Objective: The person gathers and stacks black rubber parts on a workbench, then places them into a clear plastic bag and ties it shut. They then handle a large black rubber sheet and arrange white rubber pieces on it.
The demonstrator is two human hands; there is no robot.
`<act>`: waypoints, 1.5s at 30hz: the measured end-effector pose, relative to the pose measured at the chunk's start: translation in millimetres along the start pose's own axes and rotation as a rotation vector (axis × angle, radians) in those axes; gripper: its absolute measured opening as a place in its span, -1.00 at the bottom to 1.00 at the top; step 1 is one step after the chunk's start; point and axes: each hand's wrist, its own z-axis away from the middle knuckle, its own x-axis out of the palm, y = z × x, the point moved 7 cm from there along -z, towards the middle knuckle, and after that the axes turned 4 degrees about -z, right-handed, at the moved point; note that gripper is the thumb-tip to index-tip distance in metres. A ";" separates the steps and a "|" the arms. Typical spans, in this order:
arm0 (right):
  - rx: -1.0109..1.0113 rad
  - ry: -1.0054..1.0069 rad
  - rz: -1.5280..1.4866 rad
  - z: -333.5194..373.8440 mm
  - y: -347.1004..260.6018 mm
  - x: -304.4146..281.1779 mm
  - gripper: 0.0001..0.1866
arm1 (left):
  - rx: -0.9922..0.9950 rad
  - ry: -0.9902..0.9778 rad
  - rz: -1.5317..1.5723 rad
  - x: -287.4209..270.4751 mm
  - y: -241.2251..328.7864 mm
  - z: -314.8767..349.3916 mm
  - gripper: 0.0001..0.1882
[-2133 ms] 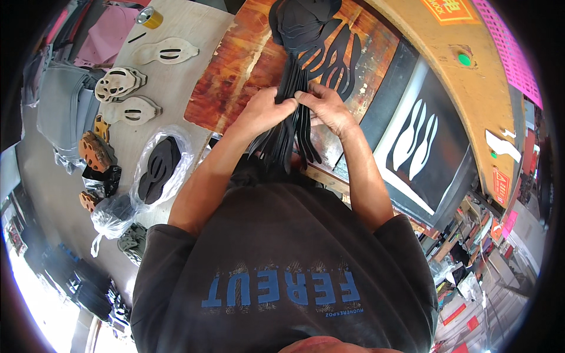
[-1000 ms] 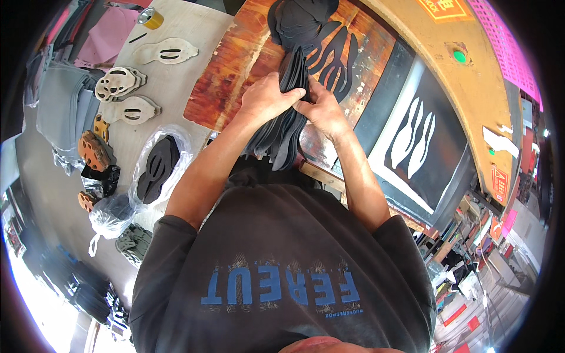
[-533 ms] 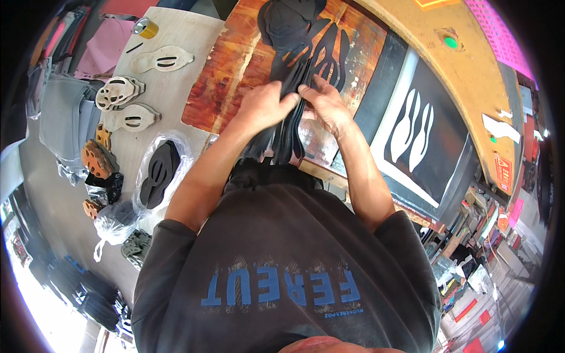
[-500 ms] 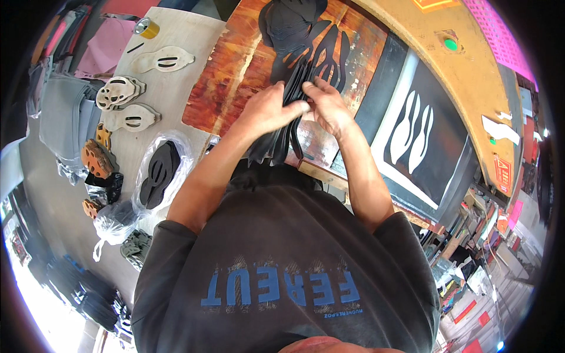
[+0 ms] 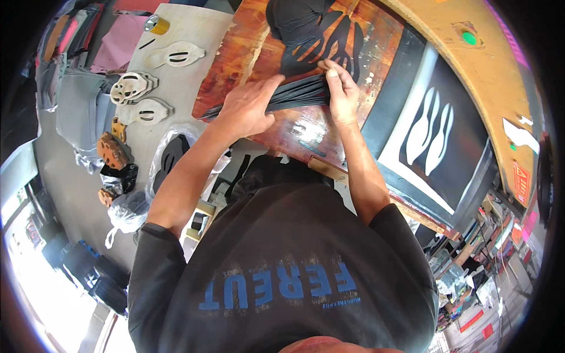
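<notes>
A bundle of thin black cut-out pieces [image 5: 299, 95] stands on edge, stretched sideways between my hands above the reddish-brown board [image 5: 232, 62]. My left hand [image 5: 250, 109] is closed around its left part, where the palm hides some of the layers. At the other end, my right hand [image 5: 342, 94] grips the edges between thumb and fingers. Just beyond my hands lies a heap of more black cut-outs [image 5: 300, 26] with long slots, some fanned out toward the right.
Left of the board, a pale table holds slotted cream templates [image 5: 176, 54], brown moulds [image 5: 113, 150], a yellow can [image 5: 156, 25] and a plastic bag [image 5: 126, 210]. To the right are a black sheet with white cut-out shapes [image 5: 438, 138] and a curved yellow machine beam [image 5: 477, 65].
The bundle has turned from pointing away from me to lying crosswise. My hands have moved apart, the left toward the left, the right to the other end. The whole view has shifted slightly.
</notes>
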 end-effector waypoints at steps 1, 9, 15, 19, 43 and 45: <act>0.020 0.056 0.159 5.2 7.6 -4.7 -0.67 | 0.003 0.069 -0.044 -2.8 -0.8 3.1 -0.09; -0.209 -0.186 0.393 17.6 3.9 11.5 -0.69 | -0.177 0.248 -0.099 8.3 -20.0 4.0 -0.03; -0.343 -0.093 0.413 14.4 -5.7 16.7 -0.51 | -0.102 0.208 -0.181 2.4 -23.7 -14.2 0.11; -0.343 -0.269 0.379 12.3 3.1 39.4 -0.38 | -0.072 0.186 -0.162 0.7 -20.3 -12.6 0.26; -0.313 -0.306 0.691 25.2 -4.6 64.1 -0.72 | -0.058 -0.218 -0.126 3.3 -68.5 -13.8 -0.36; 0.031 -0.338 0.498 10.4 2.5 55.0 -0.42 | 0.016 -0.124 -0.138 -7.6 -70.5 -11.9 -0.49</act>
